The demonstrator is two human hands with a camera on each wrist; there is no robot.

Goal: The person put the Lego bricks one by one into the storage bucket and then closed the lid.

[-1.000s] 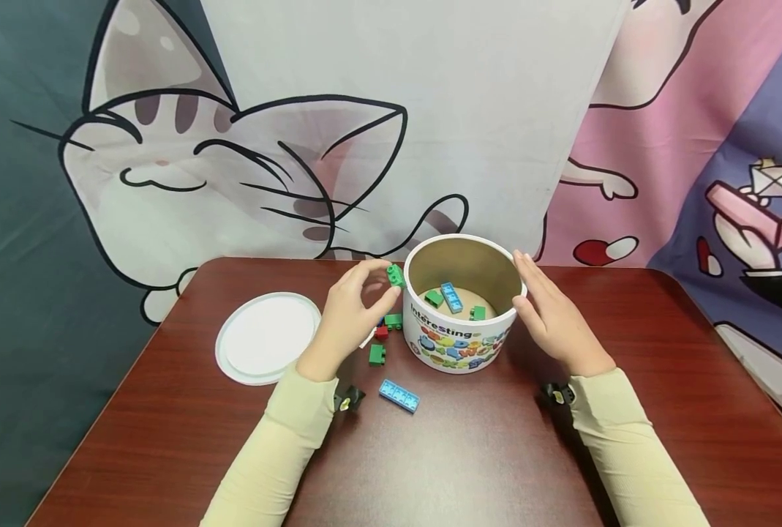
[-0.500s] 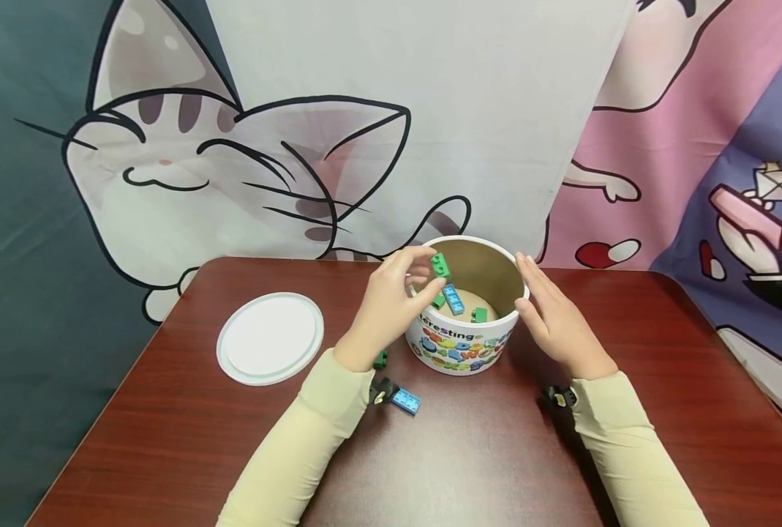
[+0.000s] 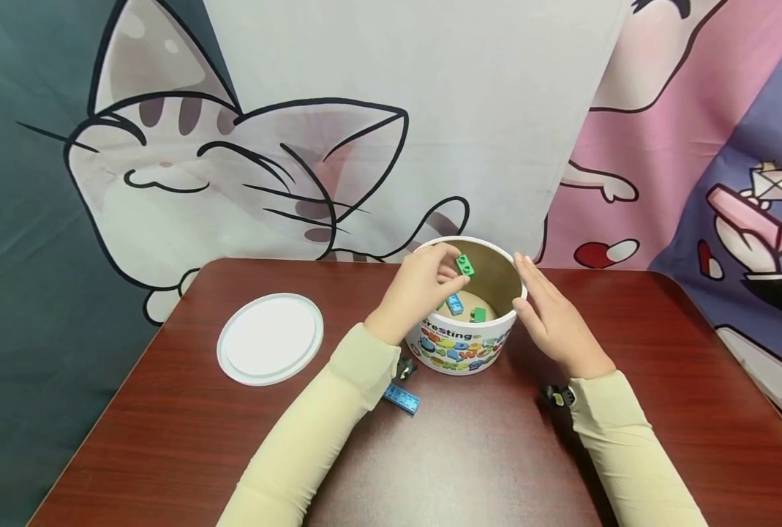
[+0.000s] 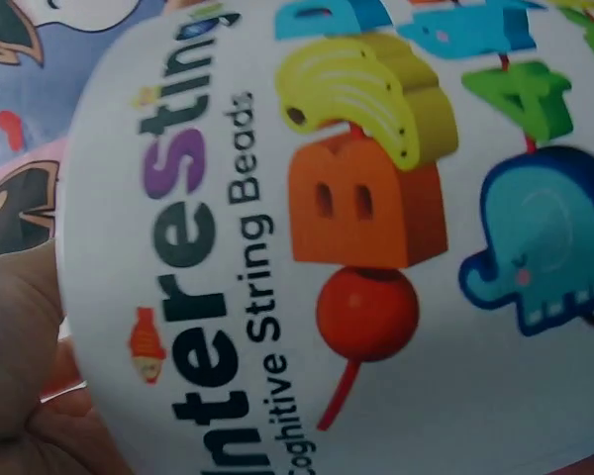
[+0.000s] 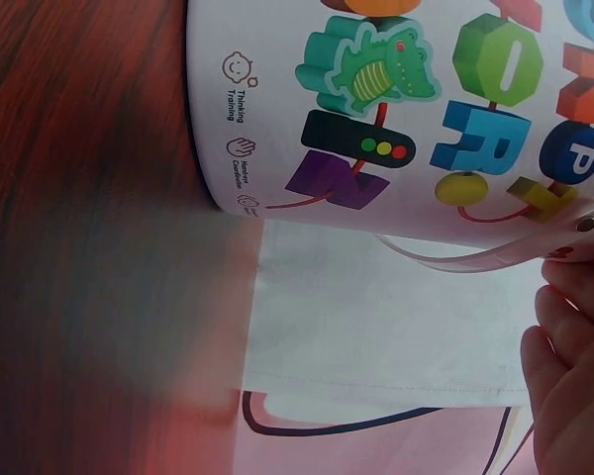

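My left hand reaches over the near-left rim of a white printed bucket. It pinches a green toy brick at its fingertips, above the opening. Inside on the bottom lie a blue brick and another green brick; the left hand hides part of the interior. My right hand rests against the bucket's right rim with fingers straight. In the right wrist view, the fingers touch near the rim, by the bucket's handle. The bucket's printed wall fills most of the left wrist view.
A blue brick lies on the brown table in front of the bucket, partly behind the left sleeve. To the left lies a round white lid. A cartoon-printed cloth hangs behind the table.
My left hand has moved right with the green brick, from left of the bucket to above its opening. Its forearm now hides the loose bricks left of the bucket. The right hand has stayed put.
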